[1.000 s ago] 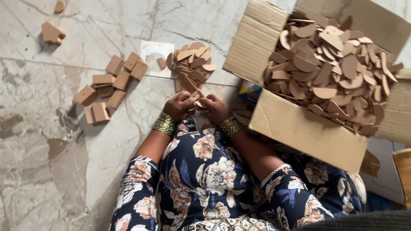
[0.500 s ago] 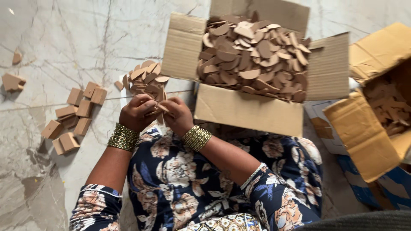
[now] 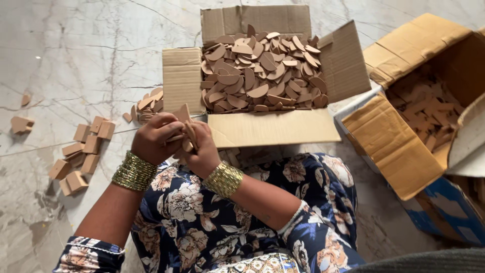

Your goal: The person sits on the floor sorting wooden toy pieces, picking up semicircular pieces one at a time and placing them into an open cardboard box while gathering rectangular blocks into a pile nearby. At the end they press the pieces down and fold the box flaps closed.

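Observation:
My left hand and my right hand meet in front of my lap, both closed on a small stack of flat brown cut-out pieces. Gold bangles circle both wrists. Just beyond the hands stands an open cardboard box heaped with brown leaf-shaped pieces. A loose pile of the same pieces lies on the floor left of the box, close to my left hand.
Small brown folded blocks lie in a group on the marble floor at the left, with one stray block farther left. A second open cardboard box with brown pieces stands at the right. My floral-clothed knees fill the foreground.
The view has swung left, so the boxes and floor pieces sit farther right in frame. My hands stay together on the pieces, now lower and nearer the box's front flap.

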`<action>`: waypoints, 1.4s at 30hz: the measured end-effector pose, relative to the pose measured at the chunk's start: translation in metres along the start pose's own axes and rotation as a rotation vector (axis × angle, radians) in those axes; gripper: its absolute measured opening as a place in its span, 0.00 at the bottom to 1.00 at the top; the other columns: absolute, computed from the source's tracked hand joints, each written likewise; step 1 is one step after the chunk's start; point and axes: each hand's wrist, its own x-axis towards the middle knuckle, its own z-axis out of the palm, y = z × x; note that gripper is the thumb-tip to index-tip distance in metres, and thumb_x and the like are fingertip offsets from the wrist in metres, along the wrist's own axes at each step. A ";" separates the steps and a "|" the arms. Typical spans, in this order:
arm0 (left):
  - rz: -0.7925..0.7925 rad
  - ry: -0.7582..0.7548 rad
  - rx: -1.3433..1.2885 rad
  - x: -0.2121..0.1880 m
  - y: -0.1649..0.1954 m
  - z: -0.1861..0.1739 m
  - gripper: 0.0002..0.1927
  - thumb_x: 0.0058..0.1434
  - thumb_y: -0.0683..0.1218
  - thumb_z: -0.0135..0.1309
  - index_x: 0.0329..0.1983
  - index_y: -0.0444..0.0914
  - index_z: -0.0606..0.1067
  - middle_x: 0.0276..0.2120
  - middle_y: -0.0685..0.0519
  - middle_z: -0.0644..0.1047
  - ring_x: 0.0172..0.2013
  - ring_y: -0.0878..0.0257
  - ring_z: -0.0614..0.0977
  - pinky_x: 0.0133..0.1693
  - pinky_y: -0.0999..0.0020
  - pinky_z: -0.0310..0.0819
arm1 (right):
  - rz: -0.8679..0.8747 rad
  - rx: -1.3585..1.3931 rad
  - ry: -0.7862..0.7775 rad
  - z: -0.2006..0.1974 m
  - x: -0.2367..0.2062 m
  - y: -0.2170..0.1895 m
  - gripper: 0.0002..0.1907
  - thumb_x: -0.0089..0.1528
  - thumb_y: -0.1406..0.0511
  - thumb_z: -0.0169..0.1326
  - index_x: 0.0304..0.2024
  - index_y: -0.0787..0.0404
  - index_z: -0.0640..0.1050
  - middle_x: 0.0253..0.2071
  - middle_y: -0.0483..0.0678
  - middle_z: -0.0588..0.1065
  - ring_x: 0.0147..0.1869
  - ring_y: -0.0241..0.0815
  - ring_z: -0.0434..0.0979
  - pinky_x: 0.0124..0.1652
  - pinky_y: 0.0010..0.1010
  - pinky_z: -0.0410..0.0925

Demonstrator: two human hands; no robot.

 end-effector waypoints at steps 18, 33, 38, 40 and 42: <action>-0.083 0.004 -0.153 0.206 0.035 0.177 0.19 0.63 0.54 0.64 0.55 0.45 0.78 0.57 0.51 0.76 0.47 0.57 0.82 0.47 0.60 0.83 | -0.032 -0.558 0.162 -0.239 0.120 0.068 0.25 0.56 0.67 0.62 0.55 0.61 0.72 0.53 0.56 0.67 0.57 0.50 0.70 0.57 0.38 0.70; -0.259 -0.414 0.268 0.185 0.012 0.228 0.37 0.62 0.73 0.45 0.73 0.60 0.57 0.77 0.51 0.49 0.75 0.51 0.51 0.71 0.45 0.45 | -0.179 -0.782 0.069 -0.235 0.113 0.086 0.25 0.65 0.58 0.48 0.64 0.53 0.76 0.72 0.56 0.65 0.77 0.64 0.60 0.72 0.48 0.53; -0.242 -0.255 0.218 0.186 0.015 0.227 0.38 0.64 0.67 0.45 0.77 0.55 0.58 0.76 0.50 0.54 0.73 0.48 0.55 0.69 0.45 0.47 | -0.141 -0.990 -0.047 -0.241 0.134 0.063 0.29 0.68 0.50 0.45 0.69 0.51 0.71 0.71 0.58 0.64 0.74 0.66 0.58 0.68 0.53 0.52; -0.252 -0.251 0.205 0.185 0.015 0.225 0.39 0.63 0.68 0.45 0.76 0.54 0.58 0.75 0.49 0.56 0.73 0.49 0.56 0.70 0.45 0.47 | -0.140 -0.999 -0.061 -0.246 0.136 0.061 0.29 0.67 0.50 0.46 0.68 0.50 0.72 0.69 0.55 0.67 0.73 0.64 0.61 0.68 0.53 0.55; -0.253 -0.269 0.206 0.182 0.014 0.223 0.40 0.61 0.71 0.46 0.75 0.55 0.59 0.74 0.47 0.57 0.72 0.50 0.58 0.70 0.46 0.46 | -0.083 -0.955 -0.026 -0.252 0.130 0.062 0.26 0.68 0.51 0.46 0.66 0.48 0.73 0.68 0.56 0.69 0.73 0.61 0.64 0.67 0.51 0.59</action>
